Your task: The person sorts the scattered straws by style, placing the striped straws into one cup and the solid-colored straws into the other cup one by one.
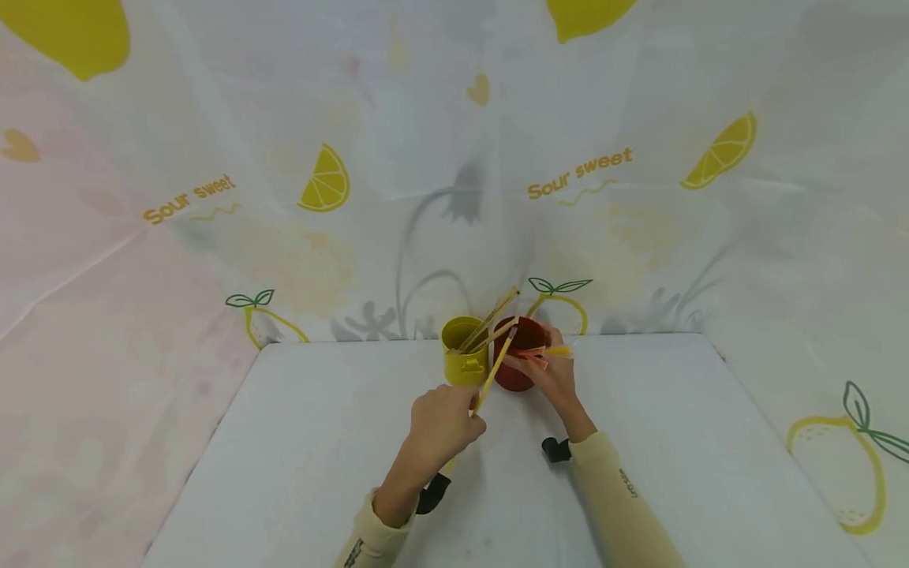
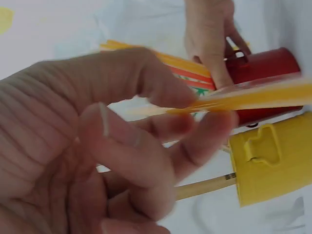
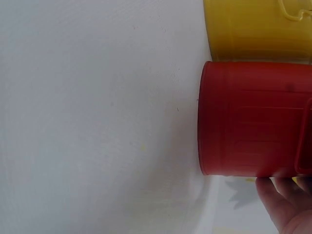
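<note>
My left hand holds a long thin yellow stick slanting up toward the mouth of a red bucket. In the left wrist view the stick is blurred and passes between the fingertips. My right hand grips the red bucket at its right side near the rim; in the right wrist view its fingers touch the wall. Orange and red slim pieces stick out over the bucket's rim by this hand. Left of it stands a yellow bucket with brown sticks leaning out.
Both buckets stand side by side at the far edge of a white table. A fabric backdrop printed with lemons hangs right behind them. Black wrist mounts sit under both forearms.
</note>
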Motion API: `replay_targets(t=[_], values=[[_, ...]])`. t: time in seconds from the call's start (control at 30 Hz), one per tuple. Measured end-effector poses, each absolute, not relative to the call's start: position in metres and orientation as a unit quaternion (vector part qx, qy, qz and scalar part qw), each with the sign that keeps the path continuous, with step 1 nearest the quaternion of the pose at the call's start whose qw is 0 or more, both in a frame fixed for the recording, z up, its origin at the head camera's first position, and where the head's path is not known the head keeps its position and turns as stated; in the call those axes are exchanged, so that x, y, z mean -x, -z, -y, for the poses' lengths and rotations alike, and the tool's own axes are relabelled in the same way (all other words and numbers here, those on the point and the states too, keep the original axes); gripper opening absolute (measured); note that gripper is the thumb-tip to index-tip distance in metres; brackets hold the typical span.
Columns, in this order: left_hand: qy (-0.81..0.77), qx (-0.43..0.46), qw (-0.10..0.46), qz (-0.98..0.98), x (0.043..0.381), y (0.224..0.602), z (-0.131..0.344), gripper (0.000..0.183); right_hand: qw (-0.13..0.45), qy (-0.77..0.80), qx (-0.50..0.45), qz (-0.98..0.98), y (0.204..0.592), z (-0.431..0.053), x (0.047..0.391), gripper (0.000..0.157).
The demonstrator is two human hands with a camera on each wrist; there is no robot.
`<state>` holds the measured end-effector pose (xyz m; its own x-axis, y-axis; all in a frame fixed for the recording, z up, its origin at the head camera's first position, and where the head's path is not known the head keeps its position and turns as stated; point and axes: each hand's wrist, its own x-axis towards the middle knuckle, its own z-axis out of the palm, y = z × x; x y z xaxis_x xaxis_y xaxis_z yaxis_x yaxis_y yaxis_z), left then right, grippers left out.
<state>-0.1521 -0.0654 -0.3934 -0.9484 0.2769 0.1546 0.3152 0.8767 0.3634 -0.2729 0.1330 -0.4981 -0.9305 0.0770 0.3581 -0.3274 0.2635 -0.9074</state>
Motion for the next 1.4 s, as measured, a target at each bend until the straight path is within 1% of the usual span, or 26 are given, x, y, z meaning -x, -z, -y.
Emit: replay_targets(t=[0.23,0.37,0.53,0.67,0.77,0.9,1.03,1.2,1.4], values=[[0.256,0.144,0.214,0.932,0.163,0.385,0.059,0.008,0.168,-0.597,-0.074,0.781,0.497,-0.133,0.273,0.086],[0.285,0.156,0.296,0.898,0.171,0.383,0.053,0.011,0.165,-0.599,-0.078,0.779,0.498,-0.133,0.273,0.083],[0.312,0.171,0.396,0.846,0.182,0.38,0.043,0.011,0.176,-0.604,-0.095,0.771,0.5,-0.134,0.274,0.08],[0.332,0.177,0.464,0.802,0.191,0.38,0.035,0.009,0.179,-0.599,-0.098,0.774,0.5,-0.134,0.274,0.08],[0.344,0.188,0.503,0.77,0.197,0.383,0.03,0.007,0.184,-0.595,-0.101,0.776,0.501,-0.134,0.274,0.08],[0.355,0.207,0.541,0.733,0.205,0.391,0.024,0.008,0.195,-0.59,-0.11,0.776,0.502,-0.134,0.275,0.08],[0.352,0.213,0.559,0.72,0.211,0.402,0.02,0.006,0.207,-0.595,-0.123,0.767,0.503,-0.134,0.275,0.078],[0.331,0.222,0.561,0.726,0.217,0.417,0.016,0.006,0.209,-0.588,-0.125,0.771,0.504,-0.135,0.274,0.075],[0.275,0.253,0.541,0.754,0.224,0.437,0.012,0.016,0.206,-0.591,-0.136,0.768,0.506,-0.136,0.275,0.07]])
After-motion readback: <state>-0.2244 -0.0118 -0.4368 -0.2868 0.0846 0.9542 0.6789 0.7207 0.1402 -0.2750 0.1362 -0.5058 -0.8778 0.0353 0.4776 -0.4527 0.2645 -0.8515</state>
